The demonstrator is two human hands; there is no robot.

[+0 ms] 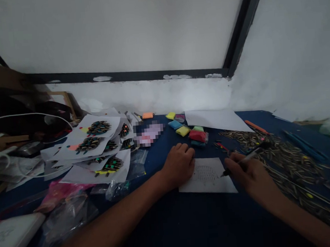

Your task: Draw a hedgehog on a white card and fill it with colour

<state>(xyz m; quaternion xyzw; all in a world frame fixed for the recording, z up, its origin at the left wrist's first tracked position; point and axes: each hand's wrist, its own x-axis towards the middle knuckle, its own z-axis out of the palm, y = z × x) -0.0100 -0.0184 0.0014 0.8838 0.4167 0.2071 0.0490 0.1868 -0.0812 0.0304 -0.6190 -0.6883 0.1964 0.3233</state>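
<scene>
A small white sheet of paper (192,187) lies on the dark blue table, with a rounded animal outline (206,173) filled with short strokes drawn on it. My left hand (180,163) rests with curled fingers on the paper's left edge, pressing it against the table. Between the fingers of my right hand (246,170) is a pen (250,156), held at a slant. Its dark tip points down at the right end of the drawing; whether it touches the paper I cannot tell.
Sunflower seeds (295,171) are spread on the right. Coloured clay packets (196,135) lie behind the paper, near a large white sheet (215,120). Stacked sheets with seed-covered animal pictures (95,143), plastic bags (66,213) and a white box (15,239) occupy the left.
</scene>
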